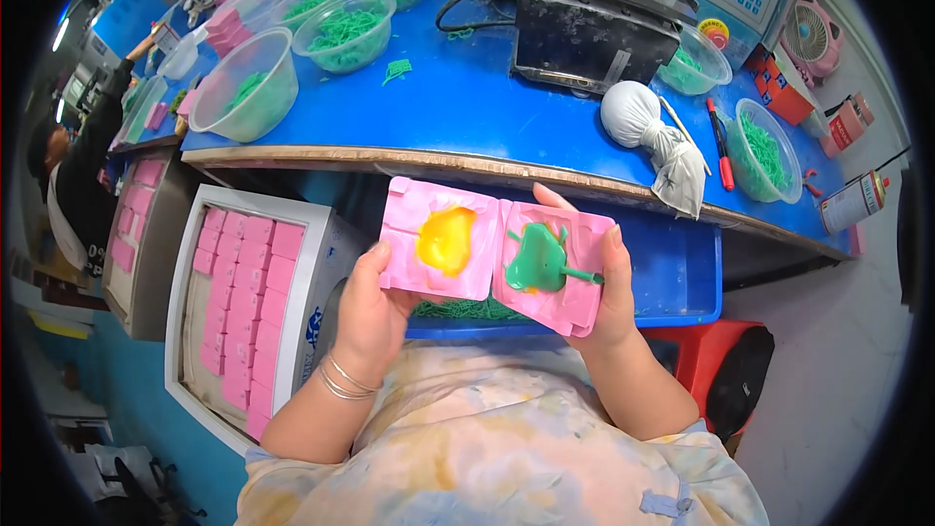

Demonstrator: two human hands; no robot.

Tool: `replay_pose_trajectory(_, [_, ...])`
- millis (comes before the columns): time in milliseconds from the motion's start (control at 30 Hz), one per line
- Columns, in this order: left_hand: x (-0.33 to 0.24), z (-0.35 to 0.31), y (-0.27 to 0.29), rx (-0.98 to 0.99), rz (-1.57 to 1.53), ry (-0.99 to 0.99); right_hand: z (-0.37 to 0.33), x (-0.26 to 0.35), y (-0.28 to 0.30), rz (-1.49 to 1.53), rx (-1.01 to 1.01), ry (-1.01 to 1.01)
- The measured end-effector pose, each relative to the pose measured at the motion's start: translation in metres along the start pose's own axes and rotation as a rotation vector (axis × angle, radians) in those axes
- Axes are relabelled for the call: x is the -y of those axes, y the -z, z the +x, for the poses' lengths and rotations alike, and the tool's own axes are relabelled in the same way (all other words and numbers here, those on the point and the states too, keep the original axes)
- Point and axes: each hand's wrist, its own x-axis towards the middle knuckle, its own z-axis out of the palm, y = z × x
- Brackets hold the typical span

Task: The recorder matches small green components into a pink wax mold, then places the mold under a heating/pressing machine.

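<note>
A pink rubber mold lies opened in two halves in front of my body, just below the table edge. My left hand [368, 302] grips the left mold half [401, 251], which has a glossy yellow hollow or patch in its middle. My right hand [614, 287] grips the right mold half [575, 307], thumb along its outer edge. A green wax piece [537, 258] with a short stem sits in that right half. The two halves meet at their inner edges. The fingers under the mold are mostly hidden.
Below the mold is a blue tray [682, 292] with green strands. Left stands a white-framed box [326, 234] of pink molds. On the blue table [429, 117] are clear bowls of green strands [346, 34], a black machine [594, 39], a cloth bundle [633, 115], a red marker [721, 141] and a spray can [852, 203]. Another person [83, 166] works far left.
</note>
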Motion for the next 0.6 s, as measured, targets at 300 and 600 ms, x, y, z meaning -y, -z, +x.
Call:
replay_pose_trajectory(300, [-0.013,0.002,0.003,-0.211,1.722,-0.956,0.005,0.003,0.007,0.091,0.029,-0.011])
replay_pose_trajectory(600, [0.0,-0.002,-0.034,0.124,1.58,-0.789,-0.005,-0.003,0.003,0.033,0.159,-0.16])
